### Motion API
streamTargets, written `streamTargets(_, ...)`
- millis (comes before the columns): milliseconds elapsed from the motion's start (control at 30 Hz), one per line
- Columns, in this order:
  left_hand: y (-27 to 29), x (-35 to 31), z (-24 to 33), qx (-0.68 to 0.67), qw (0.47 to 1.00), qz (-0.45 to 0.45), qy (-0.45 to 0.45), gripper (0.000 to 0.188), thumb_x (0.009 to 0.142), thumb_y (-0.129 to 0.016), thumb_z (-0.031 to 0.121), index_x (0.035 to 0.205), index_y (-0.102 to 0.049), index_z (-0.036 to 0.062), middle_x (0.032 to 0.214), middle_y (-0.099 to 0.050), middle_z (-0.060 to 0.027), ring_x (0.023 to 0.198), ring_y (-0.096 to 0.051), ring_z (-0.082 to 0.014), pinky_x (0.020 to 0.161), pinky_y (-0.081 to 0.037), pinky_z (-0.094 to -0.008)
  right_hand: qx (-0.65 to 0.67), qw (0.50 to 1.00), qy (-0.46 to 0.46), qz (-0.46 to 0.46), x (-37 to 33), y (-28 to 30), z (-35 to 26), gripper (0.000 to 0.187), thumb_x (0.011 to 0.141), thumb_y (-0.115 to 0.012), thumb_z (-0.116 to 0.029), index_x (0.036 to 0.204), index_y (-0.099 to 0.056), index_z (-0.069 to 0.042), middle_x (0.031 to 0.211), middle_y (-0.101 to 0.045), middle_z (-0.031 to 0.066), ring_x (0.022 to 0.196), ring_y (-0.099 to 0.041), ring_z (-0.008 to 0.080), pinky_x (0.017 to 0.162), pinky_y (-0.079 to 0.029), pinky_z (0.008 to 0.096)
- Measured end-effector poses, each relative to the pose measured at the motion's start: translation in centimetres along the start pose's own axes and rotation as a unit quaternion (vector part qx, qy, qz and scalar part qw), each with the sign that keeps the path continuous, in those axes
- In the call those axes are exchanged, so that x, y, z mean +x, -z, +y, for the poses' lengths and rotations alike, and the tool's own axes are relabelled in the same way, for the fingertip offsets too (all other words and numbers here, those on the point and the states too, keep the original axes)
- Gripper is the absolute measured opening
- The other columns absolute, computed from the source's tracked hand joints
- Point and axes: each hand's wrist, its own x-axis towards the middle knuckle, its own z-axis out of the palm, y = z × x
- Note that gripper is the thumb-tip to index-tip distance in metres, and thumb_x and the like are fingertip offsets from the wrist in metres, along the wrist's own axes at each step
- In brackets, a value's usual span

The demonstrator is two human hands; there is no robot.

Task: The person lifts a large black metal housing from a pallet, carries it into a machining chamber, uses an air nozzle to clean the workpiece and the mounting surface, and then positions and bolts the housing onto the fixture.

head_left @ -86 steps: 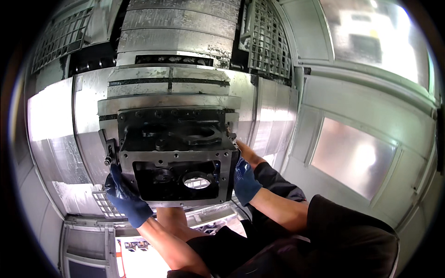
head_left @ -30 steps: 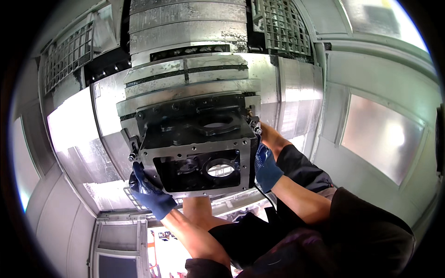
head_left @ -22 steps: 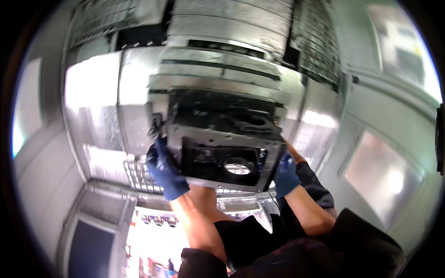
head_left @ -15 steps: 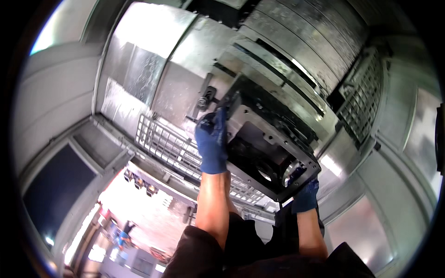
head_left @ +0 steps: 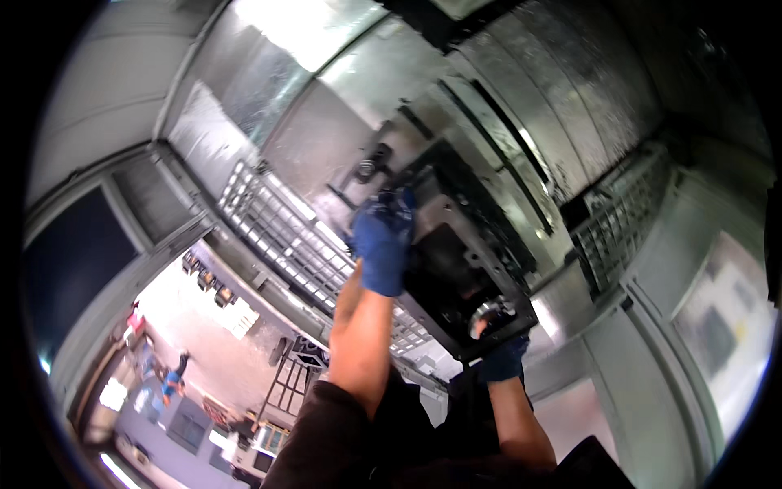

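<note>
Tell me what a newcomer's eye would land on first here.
Probably the dark, hollow metal housing near the centre, with the blue-gloved left hand at its left side and right hand at its lower right. Next, likely the bright floor at lower left.

Left hand (head_left: 383, 244) in blue glove, motion-blurred; finger outlines merge with the dark edge of the black housing (head_left: 493, 273), so exact finger placement not resolvable. Right hand (head_left: 505, 361) largely hidden by the housing's lower corner – fingertips out of sight. Housing interior in deep shadow; detail around the round opening (head_left: 480, 323) smeared. Bracket (head_left: 373, 165) near the left hand also blurred, form uncertain. Metal grating (head_left: 277, 232) partly covered by the left forearm (head_left: 364, 334). Dark sleeve (head_left: 318, 436) cut by the lower edge. Distant person in blue (head_left: 172, 385) – too small to tell posture
</note>
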Motion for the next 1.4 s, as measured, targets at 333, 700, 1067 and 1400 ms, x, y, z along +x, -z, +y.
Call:
streamTargets(333, 2.0, -0.6, 2.4, -0.198, 0.953, -0.067, 0.219, 0.027, 0.092, -0.060, 0.027, 0.078, -0.068, 0.0061, 0.054, -0.046, 0.0062, 0.049, -0.036, -0.0032, 0.046, -0.026, -0.0239, -0.057, 0.990, 0.115, 0.053, -1.8, 0.5, 2.2, 0.033, 0.098, -0.035, -0.029, 0.105, -0.057, -0.006, 0.094, -0.062, 0.0090, 0.083, -0.061, 0.0221, 0.071, -0.051, 0.0339)
streamTargets(700, 2.3, -1.7, 4.2, -0.184, 0.969, -0.045, 0.160, 0.039, 0.091, -0.058, 0.033, 0.060, -0.048, 0.0118, 0.049, -0.037, 0.0056, 0.042, -0.030, -0.0041, 0.041, -0.020, -0.0224, 0.378, 0.923, 0.016, 0.065, -3.2, -1.4, -0.7, 0.032, 0.099, -0.038, -0.015, 0.127, -0.045, 0.000, 0.122, -0.053, 0.0074, 0.110, -0.050, 0.0137, 0.092, -0.040, 0.0248)
streamTargets(1067, 2.6, -1.4, 4.1, -0.183, 0.972, -0.069, 0.133, 0.042, 0.091, -0.057, 0.037, 0.058, -0.042, 0.0160, 0.054, -0.035, 0.0064, 0.048, -0.031, -0.0057, 0.047, -0.024, -0.0253, -0.058, 0.989, 0.004, 0.136, -3.3, -2.9, -2.0, 0.040, 0.090, -0.043, -0.001, 0.130, -0.040, 0.002, 0.124, -0.052, 0.0124, 0.116, -0.048, 0.0191, 0.099, -0.036, 0.0294)
streamTargets(1400, 2.8, -1.4, 3.9, -0.207, 0.962, -0.117, 0.137, 0.034, 0.091, -0.060, 0.031, 0.063, -0.048, 0.0149, 0.059, -0.036, 0.0073, 0.053, -0.034, -0.0023, 0.049, -0.026, -0.0206, 0.217, 0.967, 0.043, 0.122, -1.1, -3.2, 1.8, 0.035, 0.100, -0.037, -0.023, 0.121, -0.051, 0.001, 0.107, -0.060, 0.0087, 0.098, -0.052, 0.0134, 0.088, -0.041, 0.0285)
